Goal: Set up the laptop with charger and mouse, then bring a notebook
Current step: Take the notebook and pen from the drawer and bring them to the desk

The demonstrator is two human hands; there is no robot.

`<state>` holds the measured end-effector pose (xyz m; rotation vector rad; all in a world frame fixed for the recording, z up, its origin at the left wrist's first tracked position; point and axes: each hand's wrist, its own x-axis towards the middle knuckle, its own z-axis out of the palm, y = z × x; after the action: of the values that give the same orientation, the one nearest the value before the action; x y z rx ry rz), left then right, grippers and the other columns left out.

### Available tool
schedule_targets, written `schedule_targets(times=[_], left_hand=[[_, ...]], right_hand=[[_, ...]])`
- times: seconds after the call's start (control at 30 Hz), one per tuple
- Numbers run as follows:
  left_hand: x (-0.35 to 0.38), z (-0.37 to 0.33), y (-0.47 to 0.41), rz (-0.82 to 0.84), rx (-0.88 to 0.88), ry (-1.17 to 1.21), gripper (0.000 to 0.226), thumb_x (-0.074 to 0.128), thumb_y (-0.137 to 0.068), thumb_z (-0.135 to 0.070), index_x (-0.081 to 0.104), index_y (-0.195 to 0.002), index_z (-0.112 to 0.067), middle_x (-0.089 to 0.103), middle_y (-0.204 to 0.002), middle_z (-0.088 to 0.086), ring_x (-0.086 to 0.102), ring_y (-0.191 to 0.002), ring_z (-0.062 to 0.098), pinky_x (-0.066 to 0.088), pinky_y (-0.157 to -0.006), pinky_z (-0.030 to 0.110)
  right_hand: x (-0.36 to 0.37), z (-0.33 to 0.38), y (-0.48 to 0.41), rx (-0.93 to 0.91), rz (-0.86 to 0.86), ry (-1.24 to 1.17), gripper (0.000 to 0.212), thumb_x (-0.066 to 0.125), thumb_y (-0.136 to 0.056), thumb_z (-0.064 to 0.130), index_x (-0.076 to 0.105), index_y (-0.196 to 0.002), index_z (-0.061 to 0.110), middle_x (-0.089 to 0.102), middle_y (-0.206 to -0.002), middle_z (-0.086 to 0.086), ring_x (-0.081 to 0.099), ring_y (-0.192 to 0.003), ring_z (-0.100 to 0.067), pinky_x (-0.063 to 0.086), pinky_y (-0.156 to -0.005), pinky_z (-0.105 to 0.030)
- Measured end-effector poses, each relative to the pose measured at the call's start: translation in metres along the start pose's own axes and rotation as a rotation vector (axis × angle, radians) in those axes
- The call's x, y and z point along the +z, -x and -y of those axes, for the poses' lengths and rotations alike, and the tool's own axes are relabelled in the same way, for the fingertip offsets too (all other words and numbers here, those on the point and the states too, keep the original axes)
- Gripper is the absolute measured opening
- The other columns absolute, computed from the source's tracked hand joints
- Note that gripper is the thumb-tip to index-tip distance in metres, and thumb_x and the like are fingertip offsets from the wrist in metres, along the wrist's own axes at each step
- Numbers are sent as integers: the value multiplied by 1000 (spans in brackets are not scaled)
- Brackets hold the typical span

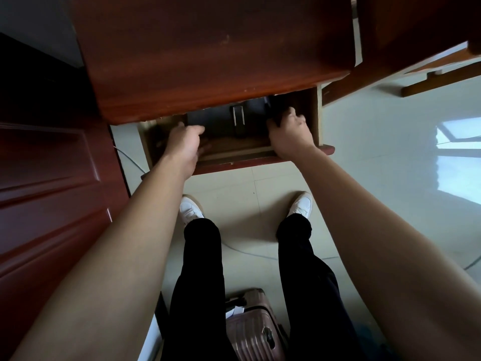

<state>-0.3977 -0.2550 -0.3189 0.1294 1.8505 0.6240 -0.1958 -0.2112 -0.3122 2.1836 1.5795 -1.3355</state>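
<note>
A pulled-out wooden drawer (260,160) sits under the red-brown desk top (208,61). Inside lies a flat black case (216,121) with a silver metal clasp (238,115); its far part is hidden under the desk. My left hand (186,142) reaches into the drawer and holds the case's left end, fingers curled at its near corner. My right hand (289,132) grips the case's right edge, fingers wrapped over it. No laptop, charger, mouse or notebook shows in the open.
A dark red panelled door (52,178) stands close on the left. A pink suitcase (255,327) lies on the tiled floor behind my feet. Wooden furniture legs (429,79) cross the upper right. A thin cable (247,252) runs along the floor.
</note>
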Motion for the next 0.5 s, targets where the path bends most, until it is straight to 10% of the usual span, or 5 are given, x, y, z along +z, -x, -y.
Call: schedule_targets(times=[0.5], left_hand=[[2,1,-8,-15,22,-278,58,45,-98,-47,37,-148,-17,46,-148,4,47,-131,28,37,-111,44]], right_hand=[[-7,-1,-6,104,-39,-191,54,43,-97,40,39,-144,15,48,-142,-15,44,-129,-39,36,-110,-51]])
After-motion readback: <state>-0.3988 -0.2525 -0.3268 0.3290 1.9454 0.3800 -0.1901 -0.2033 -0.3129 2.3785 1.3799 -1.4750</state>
